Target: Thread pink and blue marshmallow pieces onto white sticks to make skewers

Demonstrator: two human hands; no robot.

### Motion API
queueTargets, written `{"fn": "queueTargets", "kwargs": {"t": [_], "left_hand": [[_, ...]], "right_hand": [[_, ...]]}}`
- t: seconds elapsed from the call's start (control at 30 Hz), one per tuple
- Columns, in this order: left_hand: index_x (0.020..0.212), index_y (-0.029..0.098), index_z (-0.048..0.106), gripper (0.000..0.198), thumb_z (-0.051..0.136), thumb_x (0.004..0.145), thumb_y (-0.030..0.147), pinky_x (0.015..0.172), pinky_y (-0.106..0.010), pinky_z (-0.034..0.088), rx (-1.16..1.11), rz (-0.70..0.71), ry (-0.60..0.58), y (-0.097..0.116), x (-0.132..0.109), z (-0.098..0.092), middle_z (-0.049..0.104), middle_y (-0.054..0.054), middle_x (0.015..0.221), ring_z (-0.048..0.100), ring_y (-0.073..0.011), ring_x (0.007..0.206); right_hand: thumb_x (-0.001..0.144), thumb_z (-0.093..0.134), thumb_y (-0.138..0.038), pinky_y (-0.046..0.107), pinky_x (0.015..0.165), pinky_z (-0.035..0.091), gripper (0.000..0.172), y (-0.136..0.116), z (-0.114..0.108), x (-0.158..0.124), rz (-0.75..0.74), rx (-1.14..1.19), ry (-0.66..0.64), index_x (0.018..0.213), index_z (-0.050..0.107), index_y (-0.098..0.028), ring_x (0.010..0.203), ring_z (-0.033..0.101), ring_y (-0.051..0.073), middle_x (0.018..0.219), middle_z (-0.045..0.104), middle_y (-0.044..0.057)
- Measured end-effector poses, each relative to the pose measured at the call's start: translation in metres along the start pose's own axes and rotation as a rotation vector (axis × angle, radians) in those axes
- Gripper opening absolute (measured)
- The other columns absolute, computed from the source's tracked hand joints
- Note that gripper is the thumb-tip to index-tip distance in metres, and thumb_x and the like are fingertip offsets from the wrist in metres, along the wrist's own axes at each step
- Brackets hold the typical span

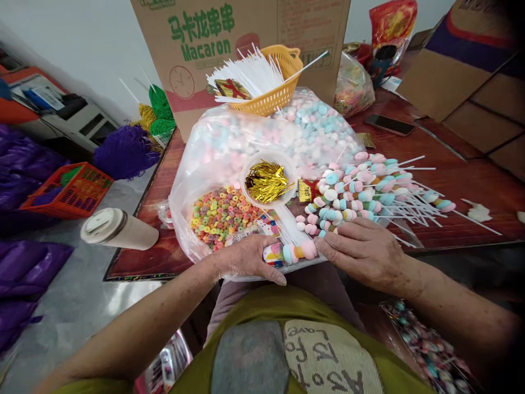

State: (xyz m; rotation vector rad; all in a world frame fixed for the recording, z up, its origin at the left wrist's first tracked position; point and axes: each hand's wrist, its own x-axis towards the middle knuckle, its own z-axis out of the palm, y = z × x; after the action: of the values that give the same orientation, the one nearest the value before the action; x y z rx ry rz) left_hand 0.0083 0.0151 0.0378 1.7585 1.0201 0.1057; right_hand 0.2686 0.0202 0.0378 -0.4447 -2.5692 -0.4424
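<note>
My left hand [250,257] has its thumb and fingers around a marshmallow skewer [298,251] at the table's front edge, with a printed wrapper [273,255] at its left end. My right hand [365,250] is stretched out, its fingertips close by the skewer's pink end; whether they touch it I cannot tell. Beyond that hand lies a pile of marshmallow skewers [365,186] on white sticks. Just past the left hand, colourful cereal rings [223,213] lie in a clear plastic bag [180,208]. Gold twist ties [267,180] fill a round white bowl [290,164].
A big bag of loose marshmallows [229,137] lies behind the bowl. On it rests a yellow basket [273,98] of white sticks, before a cardboard box [151,33]. A lidded cup [123,230] is at left, a phone [389,125] at right.
</note>
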Motion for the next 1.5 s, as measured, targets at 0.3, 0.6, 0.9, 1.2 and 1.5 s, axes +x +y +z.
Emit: {"fn": "queueTargets", "kwargs": {"t": [0.3, 0.6, 0.9, 1.2, 1.5], "left_hand": [[0.097, 0.019, 0.061, 0.048, 0.072, 0.062, 0.049, 0.067, -0.022, 0.041, 0.199, -0.055, 0.015, 0.003, 0.005, 0.003, 0.064, 0.002, 0.084, 0.058, -0.0166, 0.077], [0.097, 0.019, 0.061, 0.045, 0.060, 0.071, 0.056, 0.066, -0.030, 0.040, 0.788, -0.095, 0.134, 0.012, 0.006, 0.012, 0.065, -0.007, 0.081, 0.060, -0.0258, 0.078], [0.097, 0.019, 0.060, 0.061, 0.072, 0.054, 0.062, 0.063, -0.023, 0.040, 0.284, -0.136, 0.066, 0.007, 0.003, -0.003, 0.063, 0.003, 0.084, 0.058, -0.0177, 0.077], [0.095, 0.013, 0.058, 0.040, 0.060, 0.076, 0.048, 0.081, -0.043, 0.039, 1.013, -0.074, 0.499, 0.007, -0.002, 0.016, 0.064, -0.012, 0.085, 0.060, -0.0299, 0.087], [0.110, 0.018, 0.057, 0.064, 0.079, 0.055, 0.043, 0.081, -0.028, 0.047, -0.226, -0.073, -0.246, -0.009, -0.007, -0.038, 0.064, -0.005, 0.108, 0.057, -0.0222, 0.104]], "right_hand": [[0.084, 0.047, -0.010, 0.031, 0.058, 0.027, 0.013, -0.007, 0.005, 0.011, -0.041, -0.015, -0.113, 0.086, 0.059, -0.014, 0.064, 0.047, 0.015, 0.071, 0.061, 0.003], [0.077, 0.049, -0.010, 0.029, 0.050, 0.012, 0.014, -0.018, 0.017, 0.006, 0.208, 0.257, -0.371, 0.081, 0.059, -0.019, 0.054, 0.042, 0.011, 0.064, 0.056, -0.001], [0.088, 0.043, -0.013, 0.031, 0.058, 0.025, 0.019, -0.015, 0.016, 0.015, 0.031, -0.040, -0.043, 0.080, 0.060, -0.015, 0.066, 0.044, 0.016, 0.070, 0.060, 0.005], [0.082, 0.043, -0.008, 0.030, 0.054, 0.024, 0.020, -0.012, 0.020, 0.006, 0.230, 0.111, -0.143, 0.078, 0.061, -0.017, 0.061, 0.044, 0.015, 0.063, 0.056, 0.001], [0.084, 0.041, -0.010, 0.027, 0.055, 0.029, 0.022, -0.010, 0.018, 0.009, 0.193, 0.127, -0.087, 0.076, 0.060, -0.018, 0.061, 0.047, 0.013, 0.063, 0.057, 0.001]]}}
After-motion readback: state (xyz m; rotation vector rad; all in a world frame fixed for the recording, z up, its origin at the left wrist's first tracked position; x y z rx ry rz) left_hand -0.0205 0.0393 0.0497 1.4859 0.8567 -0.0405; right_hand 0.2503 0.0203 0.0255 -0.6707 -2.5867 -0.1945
